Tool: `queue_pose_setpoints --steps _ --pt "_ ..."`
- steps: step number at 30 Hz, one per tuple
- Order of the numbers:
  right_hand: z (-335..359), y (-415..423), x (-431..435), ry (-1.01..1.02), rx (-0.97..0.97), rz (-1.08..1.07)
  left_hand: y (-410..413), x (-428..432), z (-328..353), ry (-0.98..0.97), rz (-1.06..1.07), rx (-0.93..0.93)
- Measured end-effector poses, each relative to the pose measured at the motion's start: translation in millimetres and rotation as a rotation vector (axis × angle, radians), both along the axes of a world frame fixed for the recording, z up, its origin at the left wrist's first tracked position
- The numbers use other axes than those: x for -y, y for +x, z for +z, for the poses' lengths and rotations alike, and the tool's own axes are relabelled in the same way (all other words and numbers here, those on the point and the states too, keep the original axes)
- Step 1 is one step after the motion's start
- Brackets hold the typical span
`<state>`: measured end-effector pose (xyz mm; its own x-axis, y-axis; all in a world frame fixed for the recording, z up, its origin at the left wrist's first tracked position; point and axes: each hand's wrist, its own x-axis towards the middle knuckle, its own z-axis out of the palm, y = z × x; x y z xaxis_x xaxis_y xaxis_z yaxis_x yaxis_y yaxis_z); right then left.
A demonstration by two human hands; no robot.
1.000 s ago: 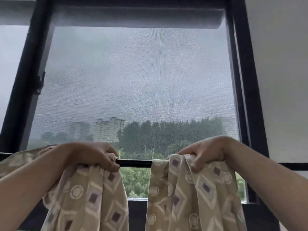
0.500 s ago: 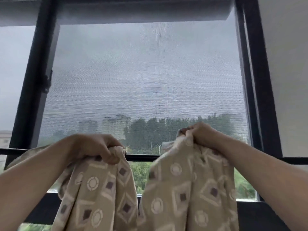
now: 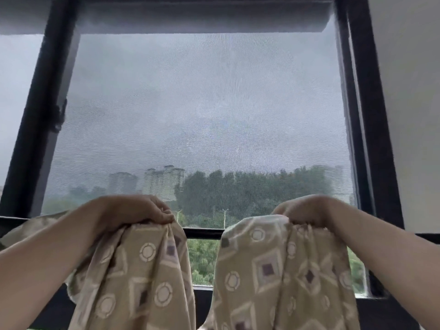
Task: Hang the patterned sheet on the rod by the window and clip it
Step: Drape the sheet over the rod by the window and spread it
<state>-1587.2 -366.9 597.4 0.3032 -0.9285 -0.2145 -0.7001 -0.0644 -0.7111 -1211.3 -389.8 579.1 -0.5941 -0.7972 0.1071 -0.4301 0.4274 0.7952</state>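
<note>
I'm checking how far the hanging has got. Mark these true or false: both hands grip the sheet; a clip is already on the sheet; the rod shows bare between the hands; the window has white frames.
1. Both hands grip the sheet. True: the left hand and the right hand each bunch the patterned sheet.
2. A clip is already on the sheet. False: no clip is visible.
3. The rod shows bare between the hands. True.
4. The window has white frames. False: the window frame is black.
</note>
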Motion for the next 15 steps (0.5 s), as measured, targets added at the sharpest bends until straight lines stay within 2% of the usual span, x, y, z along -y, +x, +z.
queue_pose_setpoints --steps 2,3,5,7,10,11,13,15 --pt "5 -7 -14 0.148 0.279 0.114 -1 0 0 0.008 -0.012 -0.002" --pt "7 -8 -21 0.186 0.312 0.162 -2 -1 0 0.008 -0.018 -0.001" --pt "6 -3 -32 0.141 0.2 0.221 -1 -2 -1 0.003 -0.02 0.007" --pt "1 13 -49 0.031 -0.038 0.22 1 -2 -1 -0.002 -0.004 -0.001" --pt "-9 37 -69 -0.401 -0.445 0.171 5 -3 -2 -0.005 0.005 -0.03" --pt "-11 44 -73 -0.56 -0.525 0.154 6 -5 -2 -0.008 0.009 -0.044" --pt "-14 52 -77 -0.746 -0.549 0.156 5 -7 -2 -0.014 0.025 -0.06" --pt "-16 52 -72 -0.77 -0.478 0.143 5 -7 -2 -0.028 0.038 -0.055"
